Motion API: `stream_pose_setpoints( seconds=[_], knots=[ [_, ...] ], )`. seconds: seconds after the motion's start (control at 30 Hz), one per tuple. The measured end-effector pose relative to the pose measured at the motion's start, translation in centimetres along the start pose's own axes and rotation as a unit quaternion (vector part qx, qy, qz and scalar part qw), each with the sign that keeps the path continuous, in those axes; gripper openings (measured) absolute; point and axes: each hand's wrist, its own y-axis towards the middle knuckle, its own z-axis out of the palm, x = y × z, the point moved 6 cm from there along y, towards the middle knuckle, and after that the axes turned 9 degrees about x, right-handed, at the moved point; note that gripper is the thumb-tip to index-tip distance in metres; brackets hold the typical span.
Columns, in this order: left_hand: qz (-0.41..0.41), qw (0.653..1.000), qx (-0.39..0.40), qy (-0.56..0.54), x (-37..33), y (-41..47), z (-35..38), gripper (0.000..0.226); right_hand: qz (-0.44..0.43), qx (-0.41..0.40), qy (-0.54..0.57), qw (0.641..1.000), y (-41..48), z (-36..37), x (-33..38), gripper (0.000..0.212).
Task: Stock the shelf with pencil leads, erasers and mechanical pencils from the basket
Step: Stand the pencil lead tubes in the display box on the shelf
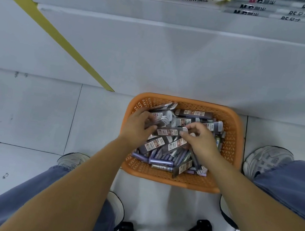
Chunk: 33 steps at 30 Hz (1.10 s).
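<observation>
Both hands work inside the basket (230, 147). The right hand (201, 141) pinches one end of a lead pack (167, 132) between thumb and forefinger, and the left hand (137, 127), fingers curled, appears to grip the opposite end above the basket's centre. The pack should be lifted level and clear of the heap so neighbouring packs do not snag; mechanical pencils (160, 161) lie along the basket's near side.
</observation>
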Motion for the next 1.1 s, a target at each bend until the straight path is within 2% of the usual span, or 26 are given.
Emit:
stream_pose_setpoints(
  seconds=[0.1, 0.17, 0.27, 0.4, 0.47, 0.6, 0.7, 0.77, 0.93, 1.03, 1.1],
  knots=[
    [-0.039, 0.999, 0.007, -0.006, 0.4, 0.1, 0.5, 0.032, 0.021, 0.013, 0.078, 0.997, 0.4, 0.3, -0.3, 0.012],
    [-0.079, 0.995, 0.011, -0.062, 1.0, -0.4, 1.2, 0.041, 0.030, 0.025, 0.101, 0.994, 0.6, 0.7, -0.5, 0.019],
    [-0.121, 0.978, 0.029, -0.165, 2.0, -1.3, 2.7, 0.050, 0.032, 0.053, 0.104, 0.993, 0.7, 1.5, -0.8, 0.040],
    [-0.120, 0.973, 0.059, -0.187, 2.0, -2.0, 4.1, 0.045, 0.054, 0.092, 0.068, 0.992, 0.5, 2.5, -1.0, 0.076],
    [-0.115, 0.969, 0.049, -0.211, 1.9, -2.2, 4.5, 0.042, 0.053, 0.096, 0.027, 0.994, 0.4, 2.9, -1.0, 0.084],
    [-0.126, 0.954, 0.061, -0.266, 1.9, -2.8, 5.3, 0.037, 0.046, 0.078, 0.017, 0.996, 0.0, 3.2, -1.6, 0.078],
    [-0.155, 0.917, 0.092, -0.356, 2.3, -3.1, 5.8, 0.038, 0.036, 0.062, 0.030, 0.997, -0.5, 2.9, -1.6, 0.067],
    [-0.167, 0.890, 0.107, -0.411, 2.2, -3.3, 5.7, 0.043, 0.027, 0.057, 0.041, 0.997, -0.8, 2.8, -1.3, 0.058],
    [-0.167, 0.861, 0.139, -0.459, 0.3, -4.0, 5.4, 0.060, -0.006, 0.040, 0.046, 0.998, -1.7, 2.2, 0.4, 0.046],
    [-0.133, 0.836, 0.149, -0.511, -1.5, -4.6, 4.6, 0.041, -0.029, 0.044, 0.051, 0.997, -2.6, 1.7, 2.2, 0.042],
    [-0.099, 0.826, 0.150, -0.535, -3.1, -5.3, 3.5, 0.037, -0.042, 0.049, 0.081, 0.995, -3.5, 1.2, 3.8, 0.038]
  ],
)
